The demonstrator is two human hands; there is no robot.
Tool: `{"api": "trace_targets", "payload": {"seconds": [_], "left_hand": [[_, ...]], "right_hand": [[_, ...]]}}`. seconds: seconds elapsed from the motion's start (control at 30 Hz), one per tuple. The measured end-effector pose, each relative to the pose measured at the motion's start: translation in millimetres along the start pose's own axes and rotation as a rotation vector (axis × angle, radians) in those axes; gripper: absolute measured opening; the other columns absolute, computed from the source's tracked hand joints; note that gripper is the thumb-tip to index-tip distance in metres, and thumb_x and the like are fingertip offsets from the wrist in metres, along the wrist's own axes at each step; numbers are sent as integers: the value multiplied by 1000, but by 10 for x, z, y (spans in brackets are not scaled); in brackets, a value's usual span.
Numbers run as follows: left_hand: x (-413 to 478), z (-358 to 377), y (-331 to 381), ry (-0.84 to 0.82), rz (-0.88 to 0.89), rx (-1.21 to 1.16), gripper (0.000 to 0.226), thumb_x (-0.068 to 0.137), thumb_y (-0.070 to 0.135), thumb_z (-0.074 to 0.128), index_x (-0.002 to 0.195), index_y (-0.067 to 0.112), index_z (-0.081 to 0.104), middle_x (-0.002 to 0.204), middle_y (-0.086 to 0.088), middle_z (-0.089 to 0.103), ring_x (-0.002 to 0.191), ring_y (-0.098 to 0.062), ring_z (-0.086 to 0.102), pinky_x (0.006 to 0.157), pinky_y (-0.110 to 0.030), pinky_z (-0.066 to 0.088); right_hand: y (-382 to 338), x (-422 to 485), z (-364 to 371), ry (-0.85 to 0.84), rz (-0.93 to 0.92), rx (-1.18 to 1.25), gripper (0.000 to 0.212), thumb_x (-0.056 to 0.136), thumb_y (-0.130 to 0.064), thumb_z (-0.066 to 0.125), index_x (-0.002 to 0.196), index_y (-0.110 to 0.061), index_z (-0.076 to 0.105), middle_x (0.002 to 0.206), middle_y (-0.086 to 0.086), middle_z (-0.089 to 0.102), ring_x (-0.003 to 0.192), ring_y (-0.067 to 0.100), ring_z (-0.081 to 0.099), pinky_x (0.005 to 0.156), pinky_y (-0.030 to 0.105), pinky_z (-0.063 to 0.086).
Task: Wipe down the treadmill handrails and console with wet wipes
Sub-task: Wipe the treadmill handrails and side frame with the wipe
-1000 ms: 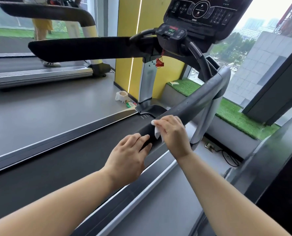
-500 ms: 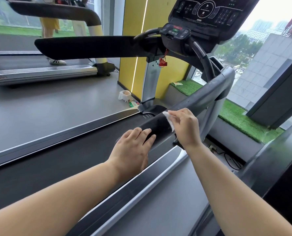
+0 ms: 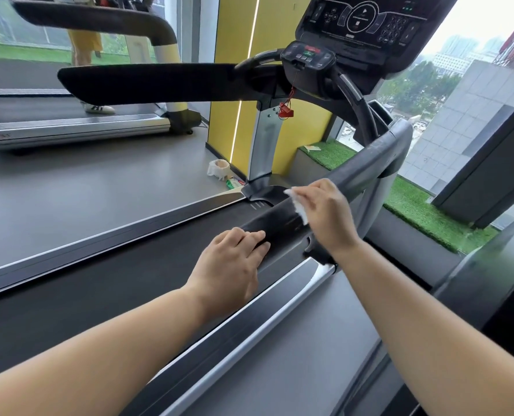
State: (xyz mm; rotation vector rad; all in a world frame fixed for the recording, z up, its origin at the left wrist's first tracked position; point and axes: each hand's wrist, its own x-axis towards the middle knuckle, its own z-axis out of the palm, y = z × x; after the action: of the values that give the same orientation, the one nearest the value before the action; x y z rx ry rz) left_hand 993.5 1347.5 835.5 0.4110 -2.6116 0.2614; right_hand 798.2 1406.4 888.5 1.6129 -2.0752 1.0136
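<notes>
White wipe [image 3: 298, 206] on black handrail [image 3: 279, 223] edge

I see the right handrail [image 3: 366, 166] bare from my right hand [image 3: 324, 214] up to its bend; my left hand [image 3: 231, 265] covers its lower end. Support post [image 3: 372, 202] blocks underneath.
</notes>
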Motion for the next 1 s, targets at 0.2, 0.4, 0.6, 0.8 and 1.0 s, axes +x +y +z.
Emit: {"api": "trace_targets", "payload": {"seconds": [0.2, 0.4, 0.6, 0.8, 1.0], "left_hand": [[43, -19, -8, 48, -2, 9, 50, 76, 28, 39, 109, 7, 71, 104, -5, 69, 82, -23, 48, 80, -31, 35], [49, -11, -4, 10, -4, 15, 53, 78, 30, 37, 112, 8, 70, 105, -4, 68, 84, -22, 42, 79, -32, 35], [195, -48, 45, 20, -76, -47, 50, 73, 33, 38, 103, 10, 70, 100, -6, 65, 90, -23, 47, 80, -33, 34], [283, -101, 31, -65, -27, -25, 52, 73, 33, 36, 99, 10, 74, 94, -4, 67, 77, -25, 62, 66, -29, 54], [326, -40, 143, -74, -17, 36, 56, 73, 34, 34, 106, 8, 72, 104, -7, 67, 94, -26, 59, 83, -35, 44]], "right_hand": [[-226, -206, 162, -204, -248, 62, 19, 87, -14, 60, 99, -11, 75, 82, 9, 56, 70, 22, 58, 67, 30, 49], [179, 131, -15, -22, 104, -79, 15, 88, -15, 67, 96, -5, 75, 82, 8, 55, 72, 15, 51, 75, 36, 49], [-267, -188, 131, -234, -222, 100, 20, 89, -14, 56, 98, -8, 74, 90, 7, 61, 85, 15, 56, 78, 23, 43], [329, 12, -17, -171, -149, -16, 19, 85, -4, 62, 100, -5, 73, 85, 14, 58, 77, 25, 62, 75, 21, 44], [126, 30, -42, -33, -54, 131, 17, 86, -20, 67, 97, -11, 75, 85, 7, 63, 81, 16, 57, 79, 19, 44]]}}
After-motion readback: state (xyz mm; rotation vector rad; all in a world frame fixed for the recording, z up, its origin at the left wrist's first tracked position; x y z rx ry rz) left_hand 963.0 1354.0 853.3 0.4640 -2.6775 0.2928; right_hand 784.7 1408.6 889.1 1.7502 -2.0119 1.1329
